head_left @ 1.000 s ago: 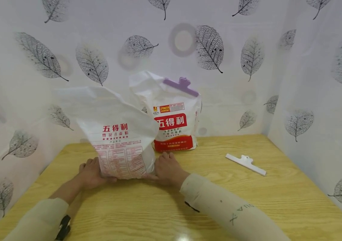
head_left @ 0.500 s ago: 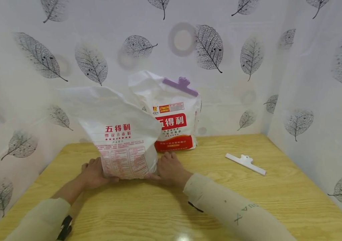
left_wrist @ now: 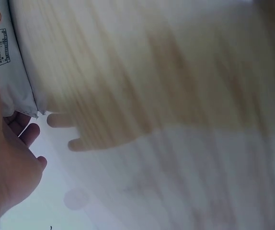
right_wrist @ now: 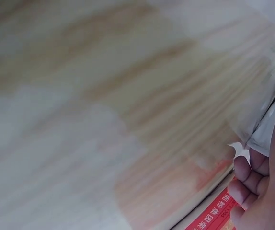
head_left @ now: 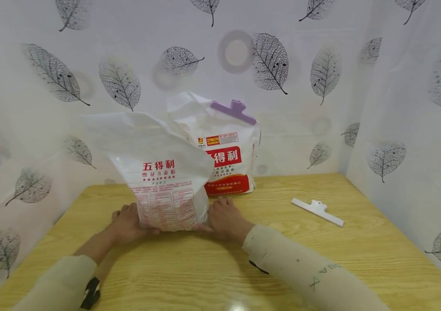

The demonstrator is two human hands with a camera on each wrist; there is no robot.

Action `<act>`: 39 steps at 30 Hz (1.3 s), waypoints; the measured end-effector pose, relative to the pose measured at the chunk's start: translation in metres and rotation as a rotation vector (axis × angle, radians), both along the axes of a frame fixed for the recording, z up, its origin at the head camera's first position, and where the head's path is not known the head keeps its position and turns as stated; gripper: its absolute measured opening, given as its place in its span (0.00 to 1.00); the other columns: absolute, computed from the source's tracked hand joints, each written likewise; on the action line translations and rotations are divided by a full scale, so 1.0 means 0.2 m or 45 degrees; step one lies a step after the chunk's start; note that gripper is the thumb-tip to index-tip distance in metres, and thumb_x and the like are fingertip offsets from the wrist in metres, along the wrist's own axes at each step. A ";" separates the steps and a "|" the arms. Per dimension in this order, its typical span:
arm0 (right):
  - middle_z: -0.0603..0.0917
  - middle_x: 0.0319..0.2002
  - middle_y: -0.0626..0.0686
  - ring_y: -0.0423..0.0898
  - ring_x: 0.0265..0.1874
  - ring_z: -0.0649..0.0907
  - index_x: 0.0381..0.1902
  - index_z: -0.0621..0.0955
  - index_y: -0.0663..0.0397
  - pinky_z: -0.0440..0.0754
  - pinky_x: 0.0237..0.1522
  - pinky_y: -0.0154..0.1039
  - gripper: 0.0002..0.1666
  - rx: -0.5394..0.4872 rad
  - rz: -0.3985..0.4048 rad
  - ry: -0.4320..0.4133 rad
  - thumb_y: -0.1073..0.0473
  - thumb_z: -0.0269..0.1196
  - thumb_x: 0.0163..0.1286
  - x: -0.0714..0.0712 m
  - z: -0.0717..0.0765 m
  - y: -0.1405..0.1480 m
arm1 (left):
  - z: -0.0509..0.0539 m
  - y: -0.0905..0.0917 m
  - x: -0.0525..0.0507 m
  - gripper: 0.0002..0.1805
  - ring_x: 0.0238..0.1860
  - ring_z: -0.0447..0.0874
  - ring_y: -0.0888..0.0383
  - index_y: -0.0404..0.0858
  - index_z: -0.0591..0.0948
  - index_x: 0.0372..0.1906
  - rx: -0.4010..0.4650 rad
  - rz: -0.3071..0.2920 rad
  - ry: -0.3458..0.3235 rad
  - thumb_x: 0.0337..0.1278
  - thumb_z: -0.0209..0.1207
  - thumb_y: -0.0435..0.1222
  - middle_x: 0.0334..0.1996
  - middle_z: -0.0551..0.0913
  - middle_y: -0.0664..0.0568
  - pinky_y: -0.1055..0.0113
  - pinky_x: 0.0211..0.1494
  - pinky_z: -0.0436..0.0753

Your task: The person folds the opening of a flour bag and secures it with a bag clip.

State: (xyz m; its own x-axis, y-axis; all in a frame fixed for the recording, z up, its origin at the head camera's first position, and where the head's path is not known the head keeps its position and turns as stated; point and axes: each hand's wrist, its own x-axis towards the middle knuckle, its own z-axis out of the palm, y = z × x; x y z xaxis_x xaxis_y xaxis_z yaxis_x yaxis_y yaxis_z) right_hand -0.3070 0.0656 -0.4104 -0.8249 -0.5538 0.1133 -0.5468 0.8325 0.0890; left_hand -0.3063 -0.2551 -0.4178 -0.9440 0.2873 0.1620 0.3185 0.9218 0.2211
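Note:
A white flour bag (head_left: 166, 151) with red print and a loose, unclipped top leaning left stands upright on the table. At its lower left side my left hand (head_left: 128, 224) grips it, thumb across the front bottom edge. My right hand (head_left: 226, 219) holds the lower right side in the same way. In the left wrist view the left hand (left_wrist: 8, 158) has fingers bent at the bag's bottom corner (left_wrist: 17, 91). The right hand's fingers (right_wrist: 245, 184) curl by the bag's other corner in the right wrist view. The far side of the bag is hidden.
Behind and to the right, a second flour bag (head_left: 228, 172) stands against the wall, its folded top held by a purple sealing clip (head_left: 234, 112). A white sealing clip (head_left: 317, 211) lies on the right of the wooden table (head_left: 189, 272). Leaf-patterned curtains enclose the table.
Both hands have slid the front flour bag a little to the right over the table. It now covers more of the second bag's left side. The clips have stayed put.

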 end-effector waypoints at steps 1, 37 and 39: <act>0.85 0.49 0.51 0.50 0.52 0.75 0.59 0.77 0.45 0.70 0.62 0.51 0.46 0.000 0.000 -0.001 0.18 0.41 0.66 0.00 0.00 0.00 | 0.00 0.00 0.00 0.56 0.54 0.72 0.35 0.35 0.66 0.65 0.003 0.003 0.000 0.40 0.65 0.72 0.54 0.77 0.36 0.31 0.56 0.61; 0.83 0.54 0.53 0.52 0.56 0.74 0.68 0.72 0.45 0.67 0.63 0.52 0.47 -0.012 0.011 -0.048 0.20 0.44 0.67 0.01 0.00 0.13 | 0.03 0.13 0.04 0.54 0.53 0.71 0.39 0.33 0.67 0.63 0.008 0.003 -0.011 0.42 0.64 0.72 0.52 0.77 0.39 0.39 0.55 0.62; 0.83 0.55 0.53 0.52 0.56 0.74 0.68 0.72 0.45 0.67 0.63 0.52 0.46 -0.012 0.018 -0.050 0.20 0.43 0.67 0.01 0.00 0.13 | 0.03 0.14 0.05 0.54 0.53 0.71 0.39 0.33 0.68 0.63 0.006 0.003 -0.012 0.42 0.64 0.71 0.51 0.77 0.39 0.39 0.55 0.62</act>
State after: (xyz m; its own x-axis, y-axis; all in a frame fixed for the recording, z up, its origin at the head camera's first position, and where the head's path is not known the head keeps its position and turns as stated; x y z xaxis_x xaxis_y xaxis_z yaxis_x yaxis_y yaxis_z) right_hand -0.3057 0.0919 -0.4100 -0.8211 -0.5642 0.0863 -0.5611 0.8256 0.0595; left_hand -0.2963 -0.2280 -0.4109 -0.9461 0.2846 0.1546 0.3145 0.9213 0.2287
